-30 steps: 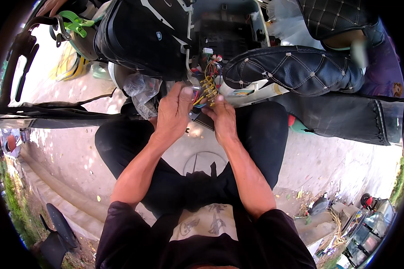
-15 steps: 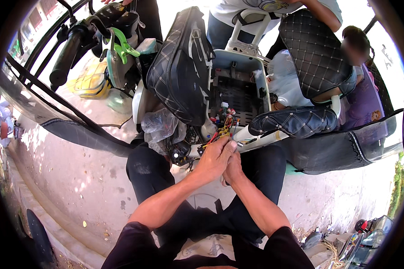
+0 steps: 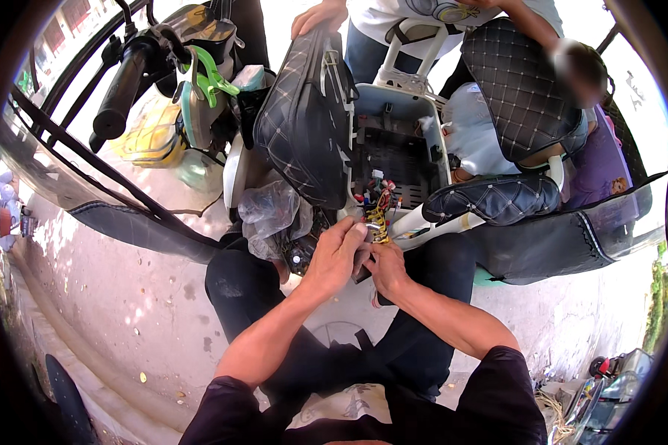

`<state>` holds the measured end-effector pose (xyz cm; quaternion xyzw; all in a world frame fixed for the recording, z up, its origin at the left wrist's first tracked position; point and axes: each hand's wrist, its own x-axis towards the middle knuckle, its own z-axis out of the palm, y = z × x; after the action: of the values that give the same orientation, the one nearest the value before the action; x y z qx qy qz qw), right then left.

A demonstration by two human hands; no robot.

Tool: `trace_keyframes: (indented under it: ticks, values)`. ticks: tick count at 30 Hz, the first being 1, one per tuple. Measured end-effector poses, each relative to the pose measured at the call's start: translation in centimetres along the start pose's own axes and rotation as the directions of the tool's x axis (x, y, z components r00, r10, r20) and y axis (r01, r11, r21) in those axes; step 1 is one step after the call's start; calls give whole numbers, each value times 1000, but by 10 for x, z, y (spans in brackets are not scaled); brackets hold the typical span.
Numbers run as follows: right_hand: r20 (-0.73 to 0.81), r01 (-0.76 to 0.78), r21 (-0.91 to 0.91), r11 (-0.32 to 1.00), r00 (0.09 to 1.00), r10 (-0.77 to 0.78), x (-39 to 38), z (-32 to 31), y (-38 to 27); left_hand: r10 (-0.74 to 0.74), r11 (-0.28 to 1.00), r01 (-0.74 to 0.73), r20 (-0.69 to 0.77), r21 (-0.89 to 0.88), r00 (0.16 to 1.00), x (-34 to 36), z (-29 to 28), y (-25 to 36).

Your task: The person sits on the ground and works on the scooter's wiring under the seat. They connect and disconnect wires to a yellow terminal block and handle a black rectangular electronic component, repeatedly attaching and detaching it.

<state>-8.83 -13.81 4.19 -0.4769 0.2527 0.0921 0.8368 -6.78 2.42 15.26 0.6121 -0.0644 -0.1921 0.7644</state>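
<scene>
My left hand [image 3: 332, 259] and my right hand [image 3: 387, 268] are close together over my knees, at the near end of an open grey compartment. Both have their fingers closed on a small greyish piece that the fingers mostly cover; its kind cannot be made out. A bundle of wires [image 3: 379, 224], yellow, red and black with small connectors, runs from the compartment down to my fingertips. The compartment [image 3: 444, 159] belongs to an electric scooter or tricycle, and its black quilted seat [image 3: 297, 122] stands tipped up to the left.
A crumpled clear plastic bag [image 3: 269, 209] lies left of the wires. Handlebar grip [image 3: 122, 93] juts in at upper left. A padded armrest [image 3: 490, 199] and quilted backrest [image 3: 523, 89] lie right. Another person's hand [image 3: 321, 16] rests on the raised seat's top.
My hands have separated slightly, with the left shifting left and the right lower. Another person's hand has come onto the top of the tipped seat, which has moved slightly right.
</scene>
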Motion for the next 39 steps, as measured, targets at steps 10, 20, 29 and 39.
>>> trace_keyframes:
  ticks: [10,20,29,39]
  values:
    - [12,-15,141,990,1000,14,-10,4,-7,-48,999,48,-168,-5,985,3,-9,-2]
    - [36,-108,219,970,994,102,-4,-1,-15,-248,921,195,-123,-337,961,26,32,-24]
    - [17,-106,171,980,994,105,-13,4,-24,-147,953,104,-134,-285,980,31,35,-18]
    - [71,-117,114,987,992,109,0,-13,-12,-78,996,78,11,36,997,16,30,-23]
